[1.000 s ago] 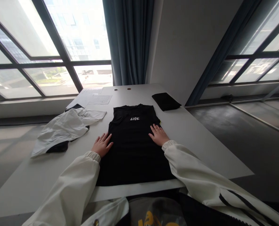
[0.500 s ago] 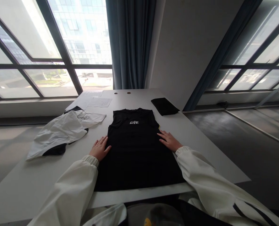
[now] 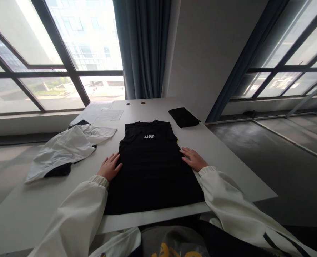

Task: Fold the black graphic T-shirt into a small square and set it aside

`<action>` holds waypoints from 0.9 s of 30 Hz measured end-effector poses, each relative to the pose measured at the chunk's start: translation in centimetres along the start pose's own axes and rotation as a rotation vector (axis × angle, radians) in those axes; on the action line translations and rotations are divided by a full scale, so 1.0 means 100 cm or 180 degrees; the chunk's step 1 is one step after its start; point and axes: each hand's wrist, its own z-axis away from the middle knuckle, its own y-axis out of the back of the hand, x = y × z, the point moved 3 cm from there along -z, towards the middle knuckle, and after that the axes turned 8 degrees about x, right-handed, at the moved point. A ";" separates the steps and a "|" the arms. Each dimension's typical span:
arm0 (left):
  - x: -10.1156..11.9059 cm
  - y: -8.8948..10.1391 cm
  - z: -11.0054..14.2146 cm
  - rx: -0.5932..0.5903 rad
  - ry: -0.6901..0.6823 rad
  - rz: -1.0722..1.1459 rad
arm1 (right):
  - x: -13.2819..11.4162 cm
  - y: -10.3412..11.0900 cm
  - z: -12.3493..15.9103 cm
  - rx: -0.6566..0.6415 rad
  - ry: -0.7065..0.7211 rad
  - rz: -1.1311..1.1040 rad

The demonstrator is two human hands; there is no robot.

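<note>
A black sleeveless shirt (image 3: 151, 164) with white "LIFE" lettering lies flat, front up, on the white table (image 3: 222, 157). My left hand (image 3: 109, 167) rests flat at the shirt's left edge, fingers stretched out and touching the fabric. My right hand (image 3: 193, 159) lies flat at the shirt's right edge, fingers spread. Both hands hold nothing. White sleeves cover both of my arms.
A crumpled white garment (image 3: 67, 150) with a dark piece under it lies at the table's left. A folded black cloth (image 3: 184, 117) sits at the far right. Papers (image 3: 109, 114) lie at the back. Windows and a blue curtain stand behind the table.
My right hand slid outward from on top of the shirt to its right edge. My left hand stayed at the left edge. The view shifted slightly.
</note>
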 end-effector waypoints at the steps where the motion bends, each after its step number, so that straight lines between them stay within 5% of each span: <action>1: 0.000 0.000 0.000 -0.0007 0.0006 -0.0002 | 0.000 0.000 0.000 0.0008 0.0007 -0.0009; 27: 0.002 0.003 0.000 -0.0059 0.0018 0.0008 | 0.002 -0.001 0.000 0.0096 0.0045 -0.0036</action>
